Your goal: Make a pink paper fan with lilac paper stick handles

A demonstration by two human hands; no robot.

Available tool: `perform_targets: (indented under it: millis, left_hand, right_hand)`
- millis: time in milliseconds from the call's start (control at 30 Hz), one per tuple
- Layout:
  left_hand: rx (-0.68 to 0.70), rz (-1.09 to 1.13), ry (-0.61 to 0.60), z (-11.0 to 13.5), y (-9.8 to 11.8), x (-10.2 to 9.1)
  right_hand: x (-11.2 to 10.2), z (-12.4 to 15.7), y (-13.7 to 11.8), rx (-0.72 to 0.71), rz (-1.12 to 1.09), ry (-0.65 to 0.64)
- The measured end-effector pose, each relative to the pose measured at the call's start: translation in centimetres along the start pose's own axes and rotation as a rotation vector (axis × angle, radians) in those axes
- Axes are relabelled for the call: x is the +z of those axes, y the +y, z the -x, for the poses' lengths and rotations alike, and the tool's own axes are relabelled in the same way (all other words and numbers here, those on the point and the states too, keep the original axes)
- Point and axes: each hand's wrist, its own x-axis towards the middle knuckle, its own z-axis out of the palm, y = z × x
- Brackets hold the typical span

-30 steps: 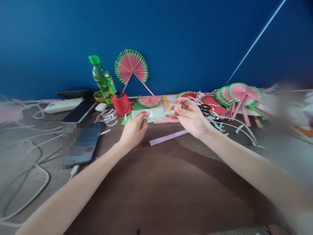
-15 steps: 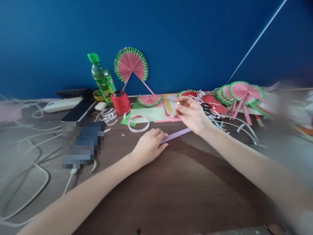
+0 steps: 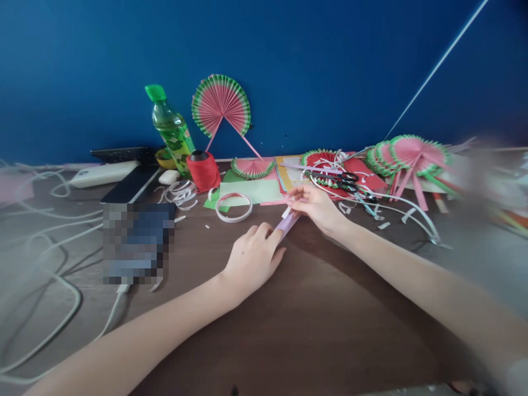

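Note:
A folded lilac paper strip [image 3: 287, 223] lies on the brown table [image 3: 313, 324]. My left hand [image 3: 253, 258] rests on the strip's near end with fingers curled over it. My right hand [image 3: 315, 204] pinches a small white piece of tape at the strip's far end. A roll of clear tape [image 3: 234, 207] lies flat just left of my hands, on the edge of a light green sheet [image 3: 251, 192].
A red thread spool [image 3: 203, 171], a green bottle [image 3: 170, 130], scissors [image 3: 344, 178], watermelon paper fans [image 3: 221, 105] and a stack of them [image 3: 406, 155] line the blue wall. A phone [image 3: 136, 242], cables [image 3: 49, 264] and white paper scraps lie left.
My left hand let go of the tape roll, moved right and settled on the lilac strip. My right hand came down from above the papers to the strip's far end.

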Motion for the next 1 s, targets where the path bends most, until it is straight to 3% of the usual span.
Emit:
perform_targets:
  millis: [267,533,1000]
  left_hand:
    - [0.189,-0.016,0.185,0.9,1.3,0.2]
    - [0.335,0.088,0.207,1.0,1.1,0.5]
    - [0.386,-0.075,0.175,1.7,1.4,0.8]
  right_hand:
    - [-0.3,-0.1,0.2,-0.039,0.118,-0.030]
    - [-0.6,0.0,0.2,-0.012,0.126,-0.171]
    - [-2.2,-0.5,-0.5,0.080,0.170,-0.317]
